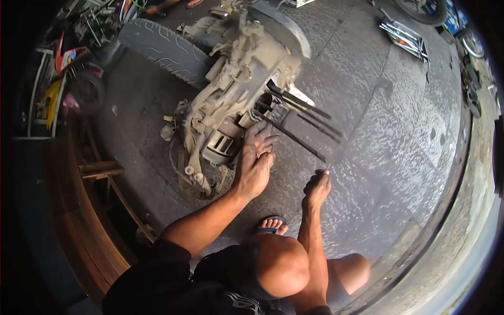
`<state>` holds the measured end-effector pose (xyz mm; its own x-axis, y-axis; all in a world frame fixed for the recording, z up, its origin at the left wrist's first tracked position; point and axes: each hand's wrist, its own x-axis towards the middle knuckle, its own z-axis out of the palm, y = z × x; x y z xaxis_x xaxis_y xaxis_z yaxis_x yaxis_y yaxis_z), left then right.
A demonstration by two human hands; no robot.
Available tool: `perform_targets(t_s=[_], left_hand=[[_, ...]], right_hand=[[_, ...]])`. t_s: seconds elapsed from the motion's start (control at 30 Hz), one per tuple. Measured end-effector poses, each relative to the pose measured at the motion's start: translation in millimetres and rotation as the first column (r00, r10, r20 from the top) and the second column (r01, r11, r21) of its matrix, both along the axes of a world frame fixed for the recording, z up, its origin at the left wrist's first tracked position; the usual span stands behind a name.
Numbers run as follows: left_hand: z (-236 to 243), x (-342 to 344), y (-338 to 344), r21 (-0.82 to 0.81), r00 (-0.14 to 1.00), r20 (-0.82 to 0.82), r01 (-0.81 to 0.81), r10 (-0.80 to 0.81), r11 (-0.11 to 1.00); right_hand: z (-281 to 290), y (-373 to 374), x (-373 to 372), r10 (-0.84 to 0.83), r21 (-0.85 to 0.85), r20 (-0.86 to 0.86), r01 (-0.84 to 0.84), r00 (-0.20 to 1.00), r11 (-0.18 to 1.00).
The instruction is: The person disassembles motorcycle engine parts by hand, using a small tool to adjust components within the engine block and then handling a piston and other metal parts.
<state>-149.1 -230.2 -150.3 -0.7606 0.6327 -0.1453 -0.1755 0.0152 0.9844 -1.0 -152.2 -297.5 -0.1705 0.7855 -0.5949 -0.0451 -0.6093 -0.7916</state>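
Note:
A dirt-caked scooter engine [236, 79] lies on the floor before me, its rear tyre [165, 50] at the upper left. Several long dark studs [296, 137] stick out from its opening toward the right. My left hand [255, 165] is at the engine's near side, fingers stretched out and spread beside the opening; where the fingertips touch is partly hidden. Just below the tip of the nearest stud is my right hand [317, 189], its fingers curled closed. What it holds, if anything, is too small to make out.
A wooden bench [92, 226] runs along the left. Metal parts lie in a tray [405, 39] at the upper right, near a motorcycle wheel [422, 9]. A concrete ledge [446, 252] curves along the right. Another person's arm [161, 6] shows at the top.

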Motion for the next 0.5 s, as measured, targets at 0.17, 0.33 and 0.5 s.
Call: perform_targets(t_s=[0.17,0.33,0.5], left_hand=[[9,-1,9,-0.058,0.999,0.030,0.016,-0.015,0.998],[86,-17,20,-0.364,0.951,0.113,0.309,-0.288,0.878],[137,-66,15,-0.489,0.561,-0.467,0.480,-0.683,0.729]], right_hand=[[1,-7,-2,-0.203,-0.233,-0.084,0.178,0.976,0.956],[31,-16,-23,-0.168,-0.160,-0.124,0.148,0.978,0.976],[37,-22,-44,-0.277,-0.095,-0.252,0.261,0.927,0.961]])
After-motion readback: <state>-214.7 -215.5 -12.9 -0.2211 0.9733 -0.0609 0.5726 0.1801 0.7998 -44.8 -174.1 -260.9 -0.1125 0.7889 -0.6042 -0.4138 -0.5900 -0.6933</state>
